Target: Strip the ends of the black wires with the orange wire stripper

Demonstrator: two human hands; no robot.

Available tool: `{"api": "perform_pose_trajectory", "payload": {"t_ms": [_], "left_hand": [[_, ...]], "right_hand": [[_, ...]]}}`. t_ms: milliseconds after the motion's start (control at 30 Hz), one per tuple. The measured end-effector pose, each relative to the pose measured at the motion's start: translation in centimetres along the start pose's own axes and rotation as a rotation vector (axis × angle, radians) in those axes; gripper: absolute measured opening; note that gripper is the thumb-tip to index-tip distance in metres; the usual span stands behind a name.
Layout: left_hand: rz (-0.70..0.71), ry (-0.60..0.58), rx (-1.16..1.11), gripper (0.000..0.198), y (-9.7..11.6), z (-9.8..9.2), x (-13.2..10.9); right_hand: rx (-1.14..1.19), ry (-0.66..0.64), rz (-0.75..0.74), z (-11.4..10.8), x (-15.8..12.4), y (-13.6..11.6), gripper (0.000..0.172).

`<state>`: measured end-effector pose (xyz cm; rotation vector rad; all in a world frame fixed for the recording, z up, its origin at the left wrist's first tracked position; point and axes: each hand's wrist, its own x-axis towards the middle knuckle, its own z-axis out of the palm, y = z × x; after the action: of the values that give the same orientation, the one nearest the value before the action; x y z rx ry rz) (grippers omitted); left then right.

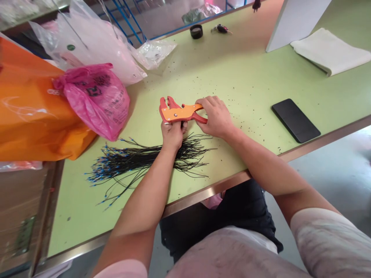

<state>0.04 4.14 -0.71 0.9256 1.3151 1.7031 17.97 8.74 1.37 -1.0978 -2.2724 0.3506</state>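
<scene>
A wire stripper [182, 113], orange and red, is held above the table with its open jaws toward the upper left. My right hand [216, 116] is closed around its handles. Just below the tool's head, my left hand [172, 136] is closed, its fingers partly hidden behind the tool. What those fingers hold, if anything, cannot be made out. Under my left wrist lies a bundle of thin black wires [136, 158]. Blue tips show at the bundle's left end, and the strands fan out loosely on the right.
A pink bag [98, 98] and a large orange bag [34, 112] stand at left. Behind them are clear plastic bags [95, 42]. A black phone [295, 120], a folded white cloth [333, 52], a black ring [196, 31] and keys [222, 28] lie on the green table [246, 69], among scattered black bits.
</scene>
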Motion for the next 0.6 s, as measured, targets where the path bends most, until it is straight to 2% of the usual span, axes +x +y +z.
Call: {"api": "perform_pose_trajectory", "payload": {"t_ms": [200, 600], "left_hand": [[0.081, -0.020, 0.071, 0.035, -0.28, -0.15, -0.14], [0.129, -0.005, 0.118, 0.025, -0.83, -0.34, 0.01]], "right_hand": [[-0.013, 0.040, -0.022, 0.04, -0.01, 0.20, 0.041], [-0.018, 0.030, -0.032, -0.04, 0.14, 0.27, 0.039]]}}
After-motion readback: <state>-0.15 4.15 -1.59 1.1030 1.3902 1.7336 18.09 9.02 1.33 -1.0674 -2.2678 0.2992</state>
